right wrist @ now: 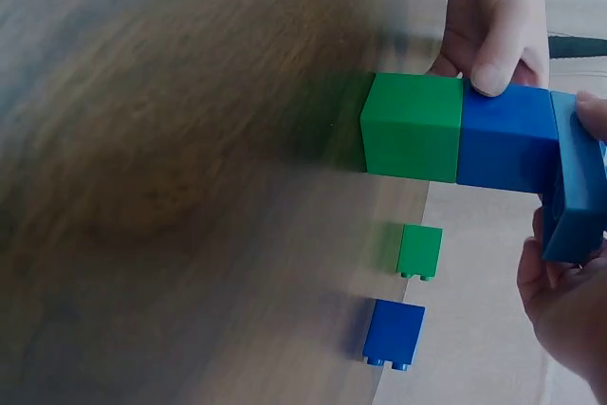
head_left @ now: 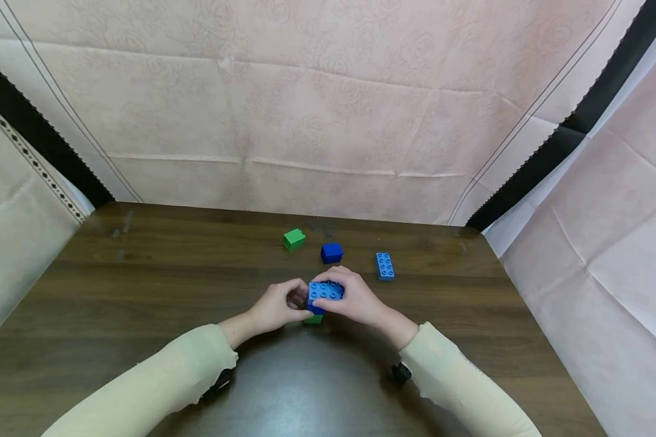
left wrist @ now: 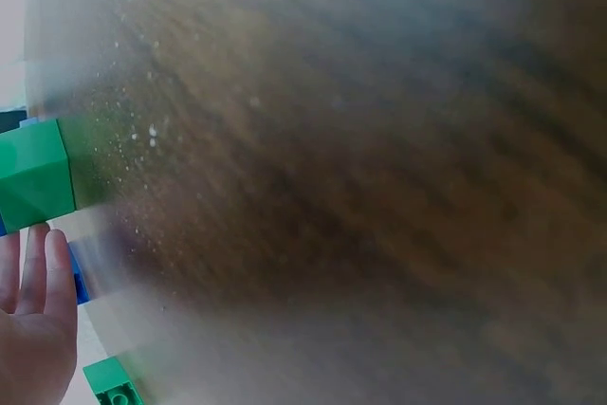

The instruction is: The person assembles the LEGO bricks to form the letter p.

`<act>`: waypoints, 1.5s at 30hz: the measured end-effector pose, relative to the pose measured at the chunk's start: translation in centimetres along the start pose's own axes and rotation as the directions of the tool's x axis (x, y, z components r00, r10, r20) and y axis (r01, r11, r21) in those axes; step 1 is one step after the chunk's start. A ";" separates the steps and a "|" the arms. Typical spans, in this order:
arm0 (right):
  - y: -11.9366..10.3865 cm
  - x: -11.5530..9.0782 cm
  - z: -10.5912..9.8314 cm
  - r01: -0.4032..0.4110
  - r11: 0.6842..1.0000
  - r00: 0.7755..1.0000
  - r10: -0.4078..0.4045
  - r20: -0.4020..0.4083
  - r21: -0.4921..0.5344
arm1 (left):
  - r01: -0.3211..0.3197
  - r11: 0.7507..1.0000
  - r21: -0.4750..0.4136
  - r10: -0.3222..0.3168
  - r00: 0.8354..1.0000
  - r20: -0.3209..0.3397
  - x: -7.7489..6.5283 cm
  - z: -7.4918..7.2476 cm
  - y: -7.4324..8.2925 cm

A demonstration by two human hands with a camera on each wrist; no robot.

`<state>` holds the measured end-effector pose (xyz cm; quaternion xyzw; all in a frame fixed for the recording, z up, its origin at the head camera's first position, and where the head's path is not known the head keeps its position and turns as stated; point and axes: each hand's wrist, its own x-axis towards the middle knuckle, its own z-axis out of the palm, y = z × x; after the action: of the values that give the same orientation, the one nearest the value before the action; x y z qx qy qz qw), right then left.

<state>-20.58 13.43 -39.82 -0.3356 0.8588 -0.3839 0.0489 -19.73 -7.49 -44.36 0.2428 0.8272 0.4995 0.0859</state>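
A stack of toy building bricks stands in front of me: a green brick on the table, a dark blue brick above it, a light blue brick with studs on top. Between thumb and fingers my left hand steadies the dark blue brick, its thumb lying on that side. My right hand pinches the light blue brick, which juts out to the right past the bricks below. In the left wrist view, the left hand's fingers reach up beside the stack's green brick.
Beyond the hands on the brown wooden table sit another green brick, another dark blue brick and a second light blue brick at the right. A pale patterned cloth hangs behind the far edge.
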 end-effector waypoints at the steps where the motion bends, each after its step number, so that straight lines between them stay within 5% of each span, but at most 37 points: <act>1: -0.1 0.0 0.0 0.003 1.000 1.000 -0.003 -0.002 0.003 | -0.002 1.000 0.001 0.002 1.000 0.002 0.0 0.0 0.0; 19: -0.2 0.5 -0.5 0.061 0.998 0.997 -0.060 0.047 -0.018 | -0.022 1.000 0.021 0.022 1.000 0.019 0.1 -0.2 0.4; 45: 0.6 -1.5 -2.0 -0.048 0.994 0.999 0.049 0.011 -0.097 | 0.024 0.997 0.067 -0.025 1.000 0.010 -0.5 -0.3 0.3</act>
<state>-20.42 15.91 -39.06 -0.3191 0.8839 -0.3386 0.0477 -19.35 -7.82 -43.97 0.2381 0.8460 0.4689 0.0881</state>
